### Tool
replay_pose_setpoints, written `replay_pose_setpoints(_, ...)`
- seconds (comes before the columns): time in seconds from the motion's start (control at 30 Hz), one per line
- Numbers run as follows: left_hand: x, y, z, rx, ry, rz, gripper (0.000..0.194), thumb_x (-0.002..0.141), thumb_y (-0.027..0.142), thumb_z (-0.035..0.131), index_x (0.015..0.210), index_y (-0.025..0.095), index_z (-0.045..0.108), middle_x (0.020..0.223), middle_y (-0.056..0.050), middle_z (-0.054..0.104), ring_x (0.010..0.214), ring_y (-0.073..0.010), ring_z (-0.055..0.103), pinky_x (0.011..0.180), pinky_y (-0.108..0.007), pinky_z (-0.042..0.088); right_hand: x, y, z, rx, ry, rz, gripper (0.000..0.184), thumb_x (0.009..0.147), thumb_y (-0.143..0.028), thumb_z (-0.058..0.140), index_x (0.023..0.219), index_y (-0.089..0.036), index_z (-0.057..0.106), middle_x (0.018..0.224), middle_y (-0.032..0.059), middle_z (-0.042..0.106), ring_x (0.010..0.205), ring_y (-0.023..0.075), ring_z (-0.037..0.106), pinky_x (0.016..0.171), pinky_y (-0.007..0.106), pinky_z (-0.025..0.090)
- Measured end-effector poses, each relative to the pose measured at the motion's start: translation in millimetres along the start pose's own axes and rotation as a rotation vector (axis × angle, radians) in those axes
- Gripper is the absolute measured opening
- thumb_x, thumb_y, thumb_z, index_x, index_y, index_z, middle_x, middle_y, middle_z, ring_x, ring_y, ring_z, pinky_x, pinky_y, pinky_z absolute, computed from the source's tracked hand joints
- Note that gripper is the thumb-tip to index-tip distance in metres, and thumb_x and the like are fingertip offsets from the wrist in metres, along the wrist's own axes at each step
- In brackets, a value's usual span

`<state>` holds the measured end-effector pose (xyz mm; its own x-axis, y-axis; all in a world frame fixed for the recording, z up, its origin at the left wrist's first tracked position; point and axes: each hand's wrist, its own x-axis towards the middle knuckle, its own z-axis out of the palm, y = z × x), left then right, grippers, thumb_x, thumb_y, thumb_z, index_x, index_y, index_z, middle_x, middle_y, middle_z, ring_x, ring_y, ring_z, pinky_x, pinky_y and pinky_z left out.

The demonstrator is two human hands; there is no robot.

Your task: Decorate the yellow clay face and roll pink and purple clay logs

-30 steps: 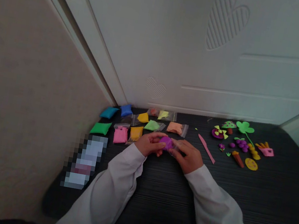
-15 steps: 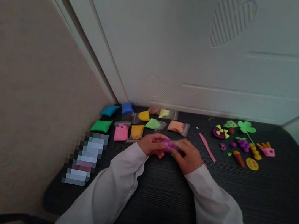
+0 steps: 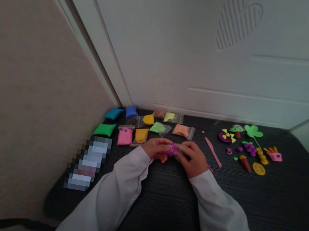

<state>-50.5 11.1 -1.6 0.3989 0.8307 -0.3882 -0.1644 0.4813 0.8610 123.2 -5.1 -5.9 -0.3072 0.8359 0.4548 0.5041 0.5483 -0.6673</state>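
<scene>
Above the middle of the dark table, both hands meet at a small clear bag of purple modelling clay (image 3: 171,149). My left hand (image 3: 156,147) is closed, its thumb and fingers pinching the purple, filled part. My right hand (image 3: 193,158) is closed too, gripping the bag's clear plastic end. Fingers cover part of the bag, so I cannot tell if its mouth is sealed. To the right of my right hand lies a pink plastic clay knife (image 3: 213,152). A second thin pink tool (image 3: 210,168) is partly hidden by that hand.
Several clay bags, among them a pink one (image 3: 125,136) and a peach one (image 3: 183,131), lie at the back left. A blurred-out phone-like object (image 3: 90,164) is at the left edge. Small clay models, including a green flower (image 3: 253,131) and a brown cone (image 3: 245,163), stand at right.
The purple clay bag looks slightly reshaped between my fingers. Both hands keep their hold in nearly the same place, and the view has shifted slightly.
</scene>
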Motion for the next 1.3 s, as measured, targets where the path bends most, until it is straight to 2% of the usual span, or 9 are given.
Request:
replay_pose_setpoints(0.33,0,-2,-2.3,0.013,0.008,-0.013,0.045,0.057,0.027,0.069,0.094,0.012,0.049,0.051,0.0,0.062,0.038,-0.009,0.054,0.037,-0.018,0.045,-3,2,5,-0.018,-0.045,-0.024,0.021,0.077,-0.027,0.051,0.094,-0.023,0.061,0.096,0.0055,0.056,0.089,0.0168,0.052,0.08,0.033,0.043)
replay_pose_setpoints(0.7,0,0,-4.4,0.06,-0.011,-0.002,0.047,0.054,0.031,0.071,0.092,0.012,0.05,0.049,0.002,0.06,0.037,-0.008,0.052,0.036,-0.017,0.045,0,-4,5,0.093,-0.114,0.009,0.016,0.077,-0.021,0.048,0.088,-0.02,0.059,0.088,0.0046,0.054,0.083,0.0139,0.052,0.077,0.029,0.044)
replay_pose_setpoints(0.93,-6,10,-5.3,0.067,-0.035,0.064,0.049,0.053,0.028,0.072,0.094,0.013,0.05,0.054,0.003,0.06,0.038,-0.0082,0.052,0.037,-0.02,0.045,4,-14,-9,0.223,-0.071,0.041,0.009,0.076,-0.021,0.05,0.08,-0.019,0.058,0.089,0.0048,0.056,0.088,0.0139,0.052,0.082,0.031,0.042)
replay_pose_setpoints(1.17,-9,14,-16.2,0.033,0.103,0.209,0.049,0.054,0.026,0.071,0.097,0.017,0.048,0.055,0.007,0.057,0.041,-0.0066,0.053,0.039,-0.018,0.045,10,-3,-27,0.331,0.029,0.159,0.01,0.077,-0.027,0.049,0.075,-0.019,0.055,0.095,0.0056,0.059,0.092,0.0152,0.055,0.078,0.032,0.045)
replay_pose_setpoints(1.3,-9,15,-13.9,0.028,0.094,0.225,0.05,0.053,0.027,0.072,0.096,0.016,0.047,0.055,0.006,0.057,0.042,-0.0079,0.053,0.039,-0.019,0.046,10,-2,-26,0.338,0.036,0.178,0.012,0.075,-0.028,0.052,0.082,-0.02,0.057,0.091,0.0047,0.059,0.088,0.015,0.056,0.073,0.03,0.047)
